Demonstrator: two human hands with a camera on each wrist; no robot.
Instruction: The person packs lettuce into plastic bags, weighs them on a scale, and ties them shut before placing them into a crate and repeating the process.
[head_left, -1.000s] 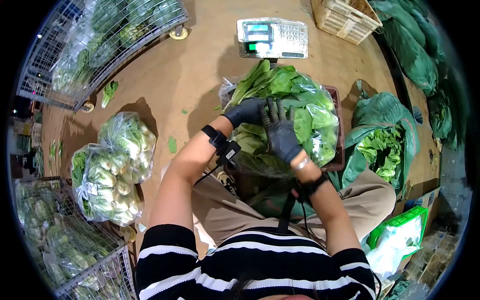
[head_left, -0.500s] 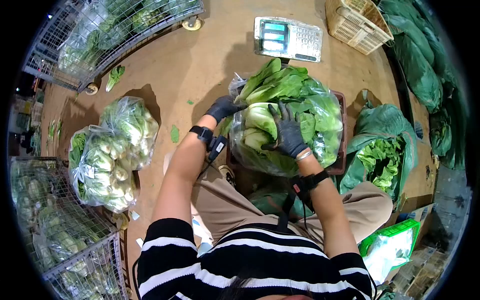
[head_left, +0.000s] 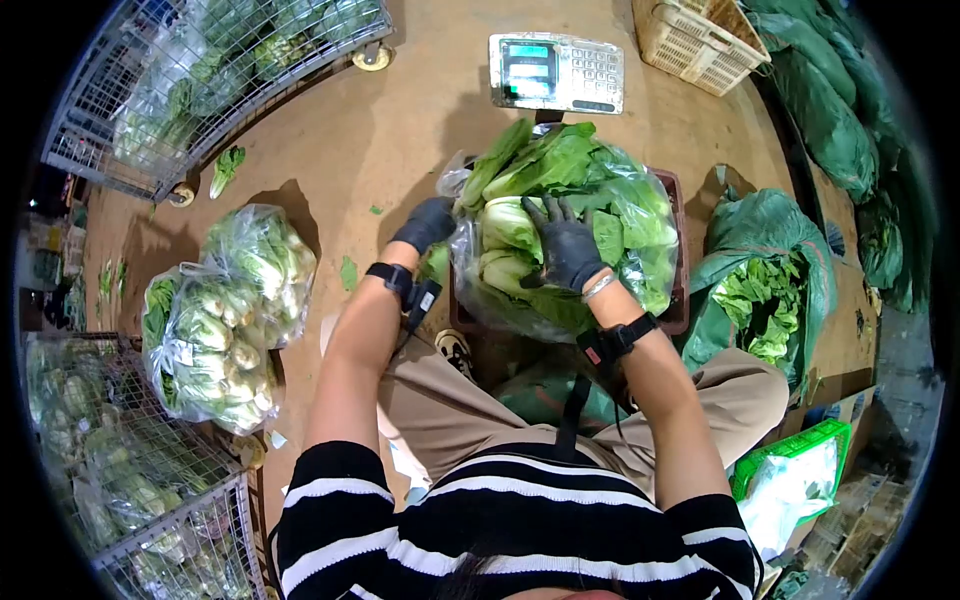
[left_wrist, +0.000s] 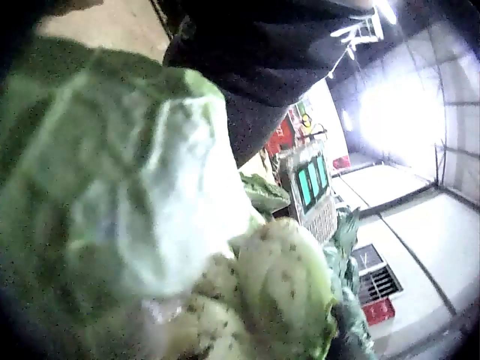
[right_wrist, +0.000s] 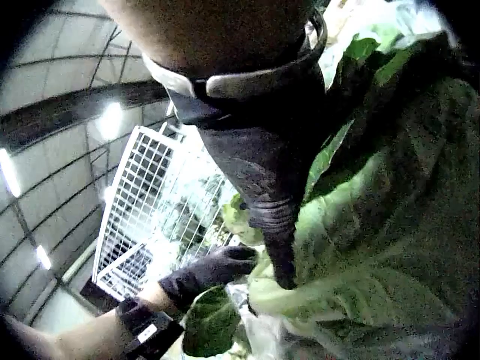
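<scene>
Brown floor, lit room. Right hand: grip spread, palm down on the leafy greens, thumb apart. Left hand at the left edge of the clear bag; can't tell if that grip pinches anything. Greens sit in the bag, bag over the dark red crate. My read: full bag heavyish and floppy, plastic slippery, leaves soft and easily torn. Lift by bunched plastic plus support underneath; single heads by the pale stems. Scale display just beyond, cream basket past that.
</scene>
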